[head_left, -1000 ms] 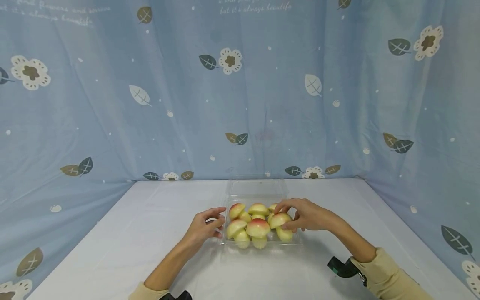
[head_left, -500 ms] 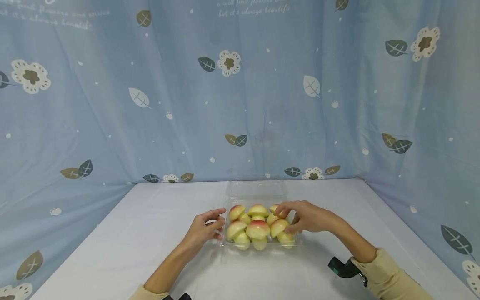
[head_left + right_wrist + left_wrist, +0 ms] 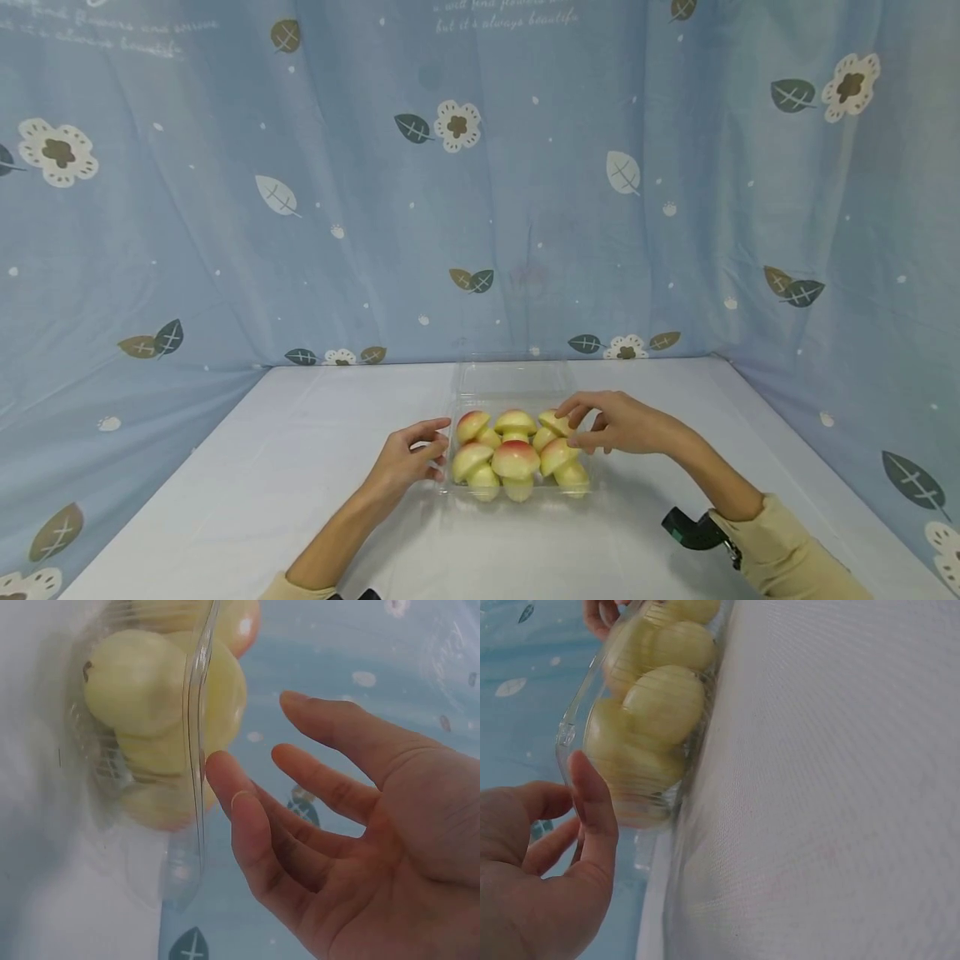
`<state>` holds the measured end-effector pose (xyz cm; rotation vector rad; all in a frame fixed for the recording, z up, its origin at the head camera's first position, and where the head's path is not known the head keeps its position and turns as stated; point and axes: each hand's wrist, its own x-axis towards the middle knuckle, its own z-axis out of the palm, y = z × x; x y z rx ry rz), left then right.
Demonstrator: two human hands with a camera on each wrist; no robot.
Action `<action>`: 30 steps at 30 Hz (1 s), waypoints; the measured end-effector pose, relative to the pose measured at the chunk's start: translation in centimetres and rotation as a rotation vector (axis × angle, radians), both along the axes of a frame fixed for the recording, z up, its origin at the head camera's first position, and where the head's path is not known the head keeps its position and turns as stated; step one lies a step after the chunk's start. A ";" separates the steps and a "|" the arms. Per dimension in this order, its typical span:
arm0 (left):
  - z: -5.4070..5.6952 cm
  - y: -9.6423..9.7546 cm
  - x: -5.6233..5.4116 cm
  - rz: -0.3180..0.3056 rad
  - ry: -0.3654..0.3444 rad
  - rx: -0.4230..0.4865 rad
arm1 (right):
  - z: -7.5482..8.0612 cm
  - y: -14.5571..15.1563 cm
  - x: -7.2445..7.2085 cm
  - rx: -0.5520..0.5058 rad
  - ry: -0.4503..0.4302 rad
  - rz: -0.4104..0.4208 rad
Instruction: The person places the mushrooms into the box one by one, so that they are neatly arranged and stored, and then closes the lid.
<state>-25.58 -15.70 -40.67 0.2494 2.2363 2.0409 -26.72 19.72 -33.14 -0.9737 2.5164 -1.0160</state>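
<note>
A clear plastic box (image 3: pixel 468 490) with its lid (image 3: pixel 513 377) folded back holds several mushroom-shaped pieces, yellow-green with red-tinged caps. They lie in two rows. My left hand (image 3: pixel 401 458) is at the box's left side, fingers loosely bent; in the left wrist view, the thumb (image 3: pixel 594 802) lies against the rim corner. Over the right edge hovers my right hand (image 3: pixel 626 423), its relaxed fingers holding nothing. Its fingertips partly cover the back right mushroom (image 3: pixel 545 435) and the cap of the front right mushroom (image 3: pixel 572 475). The right wrist view shows bent fingers (image 3: pixel 251 832) near the rim.
A white cloth (image 3: pixel 517 554) covers the table beneath the box. Blue patterned curtains (image 3: pixel 525 208) stand at the back and both sides. A black wrist device (image 3: pixel 693 531) sits by the right sleeve.
My right hand has let go of the front right mushroom, which settled into the box, and then lifted slightly back and to the right. The left hand stays beside the box.
</note>
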 end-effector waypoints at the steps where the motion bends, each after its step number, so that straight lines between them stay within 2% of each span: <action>1: 0.0 0.0 0.0 0.002 -0.003 0.002 | 0.1 0.0 0.0 -0.001 0.009 -0.001; 11: 0.5 -0.5 0.2 -0.025 -0.024 -0.001 | 0.0 1.3 -1.0 0.014 0.059 -0.076; 23: 0.5 -0.7 0.3 -0.067 -0.036 -0.019 | -1.0 2.7 -3.5 -0.049 0.042 -0.137; 30: 0.5 -0.7 0.5 -0.071 -0.033 -0.018 | -1.6 3.0 -4.8 -0.055 0.046 -0.239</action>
